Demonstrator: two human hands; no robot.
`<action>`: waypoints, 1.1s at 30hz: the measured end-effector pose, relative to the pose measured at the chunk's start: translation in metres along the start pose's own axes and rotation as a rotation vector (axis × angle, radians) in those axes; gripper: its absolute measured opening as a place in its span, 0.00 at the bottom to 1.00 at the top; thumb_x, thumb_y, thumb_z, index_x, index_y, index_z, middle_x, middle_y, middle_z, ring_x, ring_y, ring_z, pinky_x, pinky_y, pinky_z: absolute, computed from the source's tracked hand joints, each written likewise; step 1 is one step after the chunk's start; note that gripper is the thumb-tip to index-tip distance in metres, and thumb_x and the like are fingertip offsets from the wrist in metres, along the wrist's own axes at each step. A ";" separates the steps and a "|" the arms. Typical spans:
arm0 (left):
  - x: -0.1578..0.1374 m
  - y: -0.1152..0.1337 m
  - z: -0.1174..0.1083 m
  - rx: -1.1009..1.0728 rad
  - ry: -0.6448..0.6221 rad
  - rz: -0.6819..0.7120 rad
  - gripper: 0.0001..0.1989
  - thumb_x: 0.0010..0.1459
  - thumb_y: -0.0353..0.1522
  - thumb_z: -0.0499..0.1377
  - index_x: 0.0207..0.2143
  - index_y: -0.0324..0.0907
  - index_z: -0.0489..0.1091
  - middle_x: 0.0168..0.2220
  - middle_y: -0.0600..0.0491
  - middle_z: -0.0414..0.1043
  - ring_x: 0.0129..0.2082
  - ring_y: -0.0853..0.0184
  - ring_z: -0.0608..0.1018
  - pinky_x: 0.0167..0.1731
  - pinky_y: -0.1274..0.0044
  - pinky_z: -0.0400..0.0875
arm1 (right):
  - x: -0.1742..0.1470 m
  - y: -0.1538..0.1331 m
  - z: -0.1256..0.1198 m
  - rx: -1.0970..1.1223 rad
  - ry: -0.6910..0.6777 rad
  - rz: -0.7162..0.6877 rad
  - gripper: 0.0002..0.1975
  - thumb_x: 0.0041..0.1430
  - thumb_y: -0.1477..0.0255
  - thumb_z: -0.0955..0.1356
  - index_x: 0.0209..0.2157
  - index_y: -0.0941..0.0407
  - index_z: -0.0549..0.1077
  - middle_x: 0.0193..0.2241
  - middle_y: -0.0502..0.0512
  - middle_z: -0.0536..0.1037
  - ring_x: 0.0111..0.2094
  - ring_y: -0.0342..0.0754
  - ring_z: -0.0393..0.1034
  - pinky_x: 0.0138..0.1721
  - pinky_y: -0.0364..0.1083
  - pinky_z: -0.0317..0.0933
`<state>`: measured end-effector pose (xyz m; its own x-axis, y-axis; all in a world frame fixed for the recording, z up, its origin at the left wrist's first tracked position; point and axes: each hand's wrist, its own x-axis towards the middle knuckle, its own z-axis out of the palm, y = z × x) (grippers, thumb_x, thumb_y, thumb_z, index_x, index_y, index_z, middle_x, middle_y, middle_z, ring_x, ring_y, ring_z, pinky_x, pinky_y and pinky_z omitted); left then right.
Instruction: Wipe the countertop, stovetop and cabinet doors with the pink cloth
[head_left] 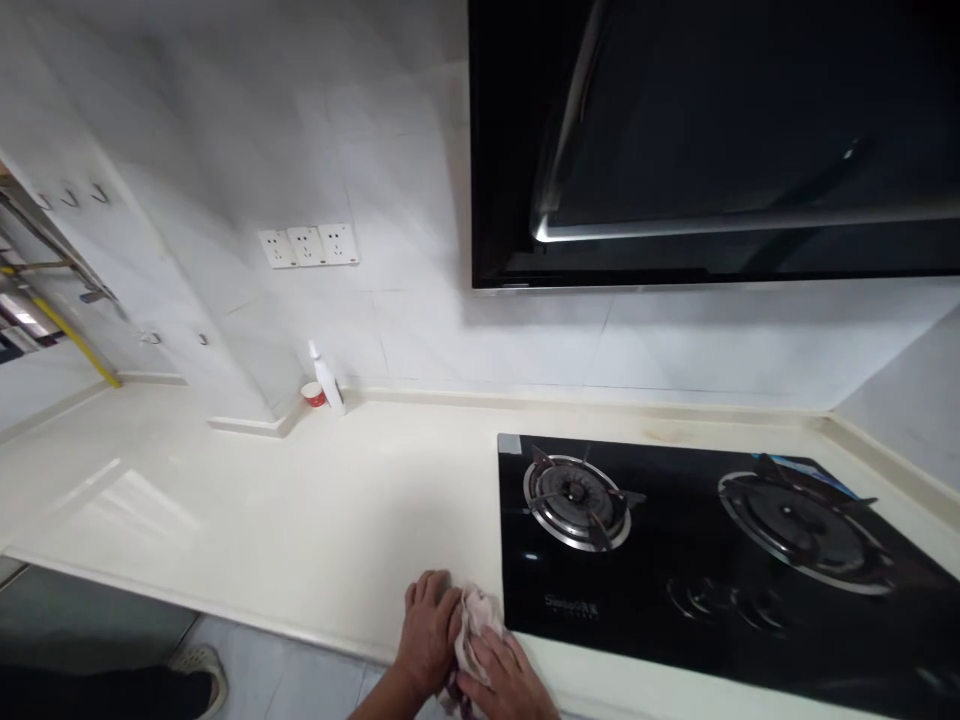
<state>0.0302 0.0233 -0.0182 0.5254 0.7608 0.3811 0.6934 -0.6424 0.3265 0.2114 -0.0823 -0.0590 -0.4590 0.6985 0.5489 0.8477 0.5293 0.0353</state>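
A pale, crumpled cloth (pixel 478 612) lies at the front of the cream countertop (pixel 360 500), beside the left front corner of the black gas stove (pixel 637 600). My left hand (pixel 430 632) grips its left side, with the fingers bent and pressed together. From the right, my right hand (pixel 504 672) covers the lower part of the cloth, its fingers closed over the fabric. Part of the cloth hangs at the counter's front edge between my wrists.
Against the back wall stand a white spray bottle (pixel 327 380) and a red-and-white cup (pixel 313 394). A dark range hood (pixel 712 150) overhangs the stove. Wall sockets (pixel 308 246) sit above the counter. A person's shoe (pixel 204 675) shows on the floor at lower left.
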 end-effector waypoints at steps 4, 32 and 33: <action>0.004 0.001 -0.005 0.027 -0.011 0.022 0.13 0.68 0.32 0.52 0.48 0.47 0.75 0.53 0.47 0.73 0.55 0.58 0.70 0.54 0.62 0.64 | -0.017 0.004 -0.009 -0.023 -0.029 0.018 0.27 0.54 0.71 0.70 0.56 0.46 0.71 0.57 0.53 0.75 0.57 0.53 0.66 0.63 0.53 0.54; 0.004 -0.003 -0.002 0.111 0.043 0.065 0.11 0.66 0.32 0.54 0.46 0.47 0.75 0.51 0.49 0.76 0.54 0.60 0.75 0.53 0.64 0.69 | -0.027 0.004 0.003 0.022 -0.050 0.170 0.26 0.50 0.64 0.69 0.53 0.46 0.72 0.63 0.54 0.67 0.63 0.64 0.58 0.60 0.62 0.54; 0.004 -0.004 -0.002 0.110 0.045 0.067 0.11 0.66 0.32 0.54 0.47 0.47 0.75 0.51 0.49 0.77 0.54 0.60 0.75 0.53 0.64 0.70 | -0.026 0.005 0.002 0.025 -0.052 0.164 0.26 0.50 0.65 0.69 0.53 0.47 0.71 0.63 0.55 0.67 0.63 0.63 0.58 0.60 0.61 0.55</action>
<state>0.0283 0.0284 -0.0160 0.5511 0.7101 0.4382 0.7090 -0.6754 0.2028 0.2272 -0.0970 -0.0743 -0.3287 0.8003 0.5015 0.9059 0.4173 -0.0722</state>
